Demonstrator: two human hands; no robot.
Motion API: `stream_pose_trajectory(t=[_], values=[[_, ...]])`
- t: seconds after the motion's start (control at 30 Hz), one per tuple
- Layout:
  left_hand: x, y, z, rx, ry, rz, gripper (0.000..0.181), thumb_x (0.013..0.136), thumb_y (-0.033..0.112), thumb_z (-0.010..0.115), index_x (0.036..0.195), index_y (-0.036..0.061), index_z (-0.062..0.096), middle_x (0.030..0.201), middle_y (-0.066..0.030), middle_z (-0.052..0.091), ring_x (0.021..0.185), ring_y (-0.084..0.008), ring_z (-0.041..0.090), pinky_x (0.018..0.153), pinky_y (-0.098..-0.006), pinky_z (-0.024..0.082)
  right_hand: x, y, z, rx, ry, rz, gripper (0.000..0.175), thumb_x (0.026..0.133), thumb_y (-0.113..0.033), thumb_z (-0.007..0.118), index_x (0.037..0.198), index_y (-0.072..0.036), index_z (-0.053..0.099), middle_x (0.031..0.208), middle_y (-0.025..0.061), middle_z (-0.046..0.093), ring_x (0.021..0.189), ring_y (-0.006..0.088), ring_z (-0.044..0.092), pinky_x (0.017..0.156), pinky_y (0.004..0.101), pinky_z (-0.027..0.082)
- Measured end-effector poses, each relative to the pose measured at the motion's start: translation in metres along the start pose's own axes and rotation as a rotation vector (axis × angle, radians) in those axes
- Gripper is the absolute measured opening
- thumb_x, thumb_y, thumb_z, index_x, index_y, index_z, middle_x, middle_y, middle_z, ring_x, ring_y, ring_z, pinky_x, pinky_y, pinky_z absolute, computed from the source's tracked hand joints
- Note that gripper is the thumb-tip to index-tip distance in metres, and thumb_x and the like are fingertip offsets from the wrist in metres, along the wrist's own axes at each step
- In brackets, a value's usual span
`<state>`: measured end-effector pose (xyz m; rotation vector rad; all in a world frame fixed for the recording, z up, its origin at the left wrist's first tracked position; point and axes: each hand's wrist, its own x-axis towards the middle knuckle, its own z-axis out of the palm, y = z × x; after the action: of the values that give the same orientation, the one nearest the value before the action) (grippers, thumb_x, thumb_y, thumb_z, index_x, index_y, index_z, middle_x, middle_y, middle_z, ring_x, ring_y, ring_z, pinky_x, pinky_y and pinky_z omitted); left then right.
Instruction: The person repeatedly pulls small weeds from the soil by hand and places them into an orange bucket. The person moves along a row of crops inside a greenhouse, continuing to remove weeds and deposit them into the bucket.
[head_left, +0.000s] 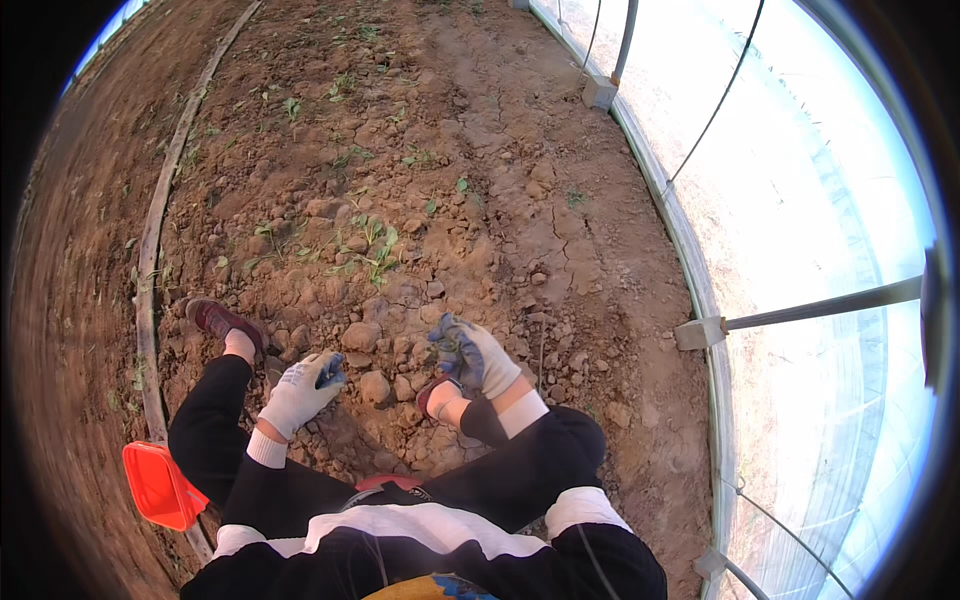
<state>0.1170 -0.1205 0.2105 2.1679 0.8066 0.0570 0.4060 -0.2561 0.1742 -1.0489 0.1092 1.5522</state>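
Observation:
My left hand (301, 394), in a white knit glove with blue-coated fingers, hovers over the soil between my knees. Its fingers are loosely curled and a little apart, and nothing shows between them. My right hand (476, 355), gloved the same way, is raised above my right shoe (433, 393) with its fingers bent inward. A trace of green shows at those fingers, too small to tell whether it is a held plant. Beneath both hands lies cloddy brown soil (401, 442). Just beyond them, a small clump of leafy green plants (381, 259) lies on the ground.
An orange-red plastic container (161, 487) stands beside my left knee. A long pale strip (159, 210) runs along the ground at left. At right are the greenhouse's plastic film wall (810, 225) and poles set in concrete blocks (699, 334). Scattered small plants (343, 84) dot the soil ahead.

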Motion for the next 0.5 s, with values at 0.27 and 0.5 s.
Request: stream_pose_trajectory(t=[0.27, 0.5], values=[[-0.002, -0.013, 0.011, -0.035, -0.057, 0.008, 0.046, 0.083, 0.027, 0.065, 0.122, 0.0049, 0.056, 0.110, -0.0171, 0.062, 0.104, -0.0340, 0.059, 0.088, -0.0390, 0.047, -0.314, -0.428, 0.030, 0.350, 0.169, -1.616, 0.069, 0.090, -0.046, 0.051, 0.137, -0.001, 0.025, 0.142, 0.0242, 0.033, 0.125, 0.0415, 0.045, 0.098, 0.0564, 0.045], [-0.004, 0.005, 0.019, 0.034, -0.192, 0.075, 0.047, 0.084, 0.033, 0.063, 0.122, 0.0052, 0.057, 0.112, -0.0172, 0.062, 0.104, -0.0342, 0.059, 0.089, -0.0396, 0.046, -0.232, -0.281, -0.016, -0.573, 0.238, -1.007, 0.049, 0.097, -0.041, 0.049, 0.122, 0.000, 0.054, 0.114, 0.0137, 0.061, 0.088, 0.0214, 0.063, 0.078, 0.0341, 0.054]])
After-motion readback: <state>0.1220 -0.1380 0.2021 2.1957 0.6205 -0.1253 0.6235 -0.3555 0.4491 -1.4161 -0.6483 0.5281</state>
